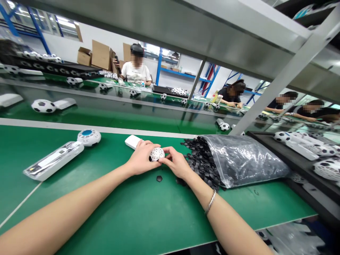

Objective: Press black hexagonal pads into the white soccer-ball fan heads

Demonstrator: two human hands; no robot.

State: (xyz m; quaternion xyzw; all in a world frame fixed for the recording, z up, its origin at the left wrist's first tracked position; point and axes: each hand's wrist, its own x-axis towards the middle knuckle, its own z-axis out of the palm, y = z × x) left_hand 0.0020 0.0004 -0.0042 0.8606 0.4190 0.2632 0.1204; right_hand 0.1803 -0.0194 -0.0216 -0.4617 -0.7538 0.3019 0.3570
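Observation:
My left hand (142,157) is closed around a white football-shaped device (157,154) with an openwork, lattice-like face. A white handle (132,141) shows behind the same hand and seems to belong to it. My right hand (175,161) pinches at the ball's right edge with thumb and fingers; any small piece between them is hidden. On the green table just below lies one black pentagon piece (159,179). Right of my right hand, a heap of black pentagon pieces (200,159) spills from a clear plastic bag (247,161).
Another white device (57,159) with a blue-centred head lies at left. Black trays (292,156) of football-shaped devices stand at right. Beyond the white table edge, a conveyor (138,118) carries more. A metal shelf (159,24) hangs overhead, with a slanting post at right. Several people sit across.

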